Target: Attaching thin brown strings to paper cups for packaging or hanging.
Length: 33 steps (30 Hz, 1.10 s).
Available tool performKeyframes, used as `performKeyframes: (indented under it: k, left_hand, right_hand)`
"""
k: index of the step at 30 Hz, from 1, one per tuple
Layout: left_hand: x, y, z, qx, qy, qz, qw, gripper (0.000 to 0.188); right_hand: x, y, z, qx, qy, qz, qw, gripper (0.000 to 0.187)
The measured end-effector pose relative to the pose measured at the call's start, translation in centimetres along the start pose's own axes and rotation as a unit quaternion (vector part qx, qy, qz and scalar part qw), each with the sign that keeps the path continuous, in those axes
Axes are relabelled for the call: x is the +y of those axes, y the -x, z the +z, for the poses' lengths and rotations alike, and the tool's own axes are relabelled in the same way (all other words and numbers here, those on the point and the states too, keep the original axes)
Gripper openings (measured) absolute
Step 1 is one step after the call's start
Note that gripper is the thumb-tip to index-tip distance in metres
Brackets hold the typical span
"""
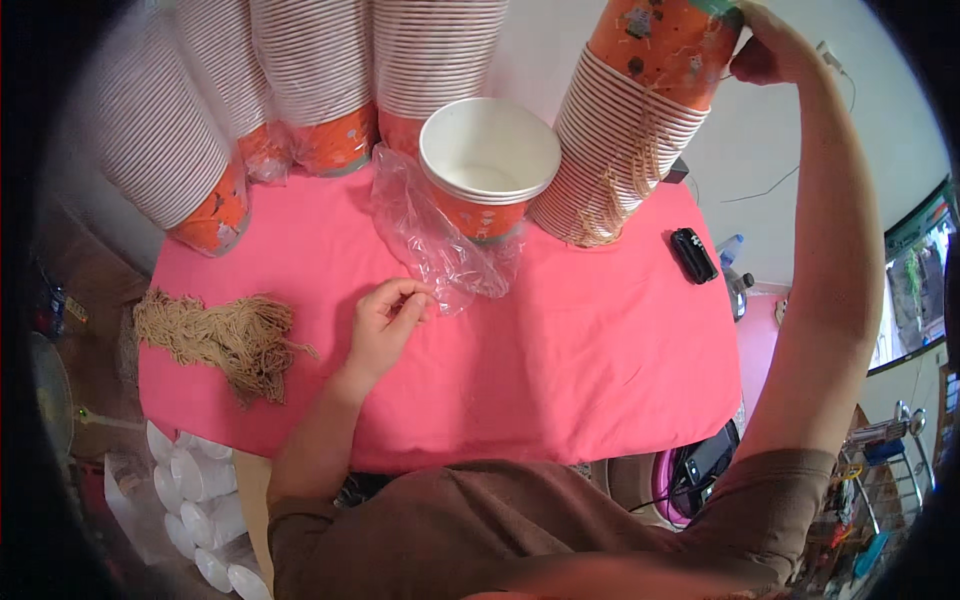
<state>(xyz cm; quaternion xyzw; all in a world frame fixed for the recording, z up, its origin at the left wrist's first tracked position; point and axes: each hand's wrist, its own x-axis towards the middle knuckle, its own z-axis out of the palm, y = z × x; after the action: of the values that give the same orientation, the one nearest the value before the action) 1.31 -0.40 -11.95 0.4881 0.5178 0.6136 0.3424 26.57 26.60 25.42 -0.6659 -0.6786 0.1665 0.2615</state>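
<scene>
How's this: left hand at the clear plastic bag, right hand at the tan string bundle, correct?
Not quite: the head view shows your right hand at the tall orange paper bucket stack, not the tan string bundle. Your left hand is at the clear plastic bag.

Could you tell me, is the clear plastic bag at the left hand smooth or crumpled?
Crumpled: wrinkles run across the clear plastic bag, between the short bucket stack and the left hand.

Right of the short cup stack [487, 175] stands the tall stack [618, 130]. Twine [222, 335] lies before the short one, leftward.
</scene>
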Motion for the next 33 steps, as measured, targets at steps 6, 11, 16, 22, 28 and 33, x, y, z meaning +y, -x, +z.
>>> performKeyframes:
  k: [6,11,16,22,28,33]
  left_hand:
    - [-0.5,-0.1,-0.2,0.002,-0.003,-0.024,1.000,0.013]
    - [-0.1,-0.4,0.5,-0.003,0.020,-0.009,1.000,0.013]
    - [-0.1,-0.2,0.6,0.007,0.023,0.006,1.000,0.012]
    - [-1.0,0.2,1.0,-0.018,0.025,0.027,0.999,0.012]
    - [-0.7,0.0,0.4,-0.024,0.006,0.040,0.999,0.012]
    - [-1.6,-1.0,-0.3,0.003,-0.039,0.059,0.997,0.012]
  right_hand:
    - [8.6,-4.2,2.9,-0.121,-0.301,-0.001,0.946,0.083]
    - [16.6,-2.0,6.3,-0.087,-0.056,0.033,0.994,0.092]
    - [17.7,2.7,8.3,-0.110,0.194,-0.024,0.975,0.068]
    - [7.5,12.0,11.7,-0.180,0.182,-0.261,0.931,0.034]
    - [4.8,12.7,20.9,-0.059,0.129,-0.594,0.792,0.023]
    - [4.8,11.8,23.6,-0.148,0.136,-0.545,0.814,0.014]
